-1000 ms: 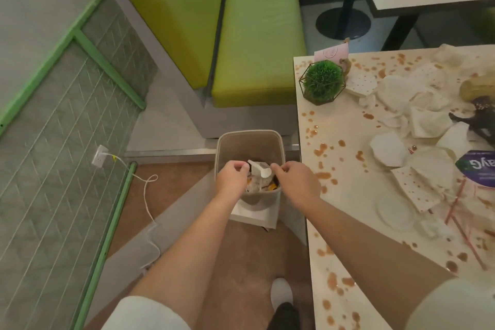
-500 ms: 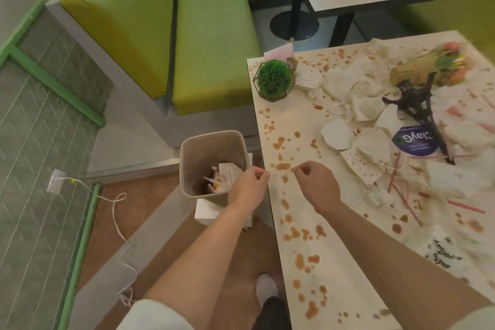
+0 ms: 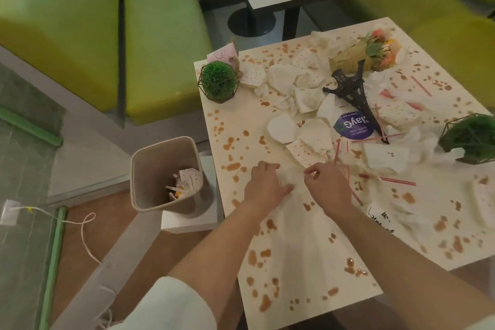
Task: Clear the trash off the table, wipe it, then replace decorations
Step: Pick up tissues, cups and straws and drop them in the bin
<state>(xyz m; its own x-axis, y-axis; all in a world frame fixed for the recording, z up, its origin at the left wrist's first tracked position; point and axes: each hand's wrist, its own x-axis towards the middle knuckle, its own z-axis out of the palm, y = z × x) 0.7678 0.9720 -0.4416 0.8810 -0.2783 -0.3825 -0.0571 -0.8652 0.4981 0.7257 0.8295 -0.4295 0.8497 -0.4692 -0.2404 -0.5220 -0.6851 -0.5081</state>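
Both hands are placed on the stained table (image 3: 294, 262), just right of the beige trash bin (image 3: 160, 166), which is seen on the floor against the table's near-left edge and holds discarded paper. A pale crumpled napkin (image 3: 290, 177) is touched by the left hand (image 3: 265, 185) with fingers bent over it, and its other side is pinched by the right hand (image 3: 325, 187). Farther from the bin, more crumpled napkins (image 3: 292, 83), red straws (image 3: 388, 181), a dark Eiffel Tower model (image 3: 351, 88) lying tipped over, a flower bouquet (image 3: 367, 51) and a purple round card (image 3: 353, 126) are scattered. A green ball plant (image 3: 218, 80) is set at the far-left corner, beyond the bin.
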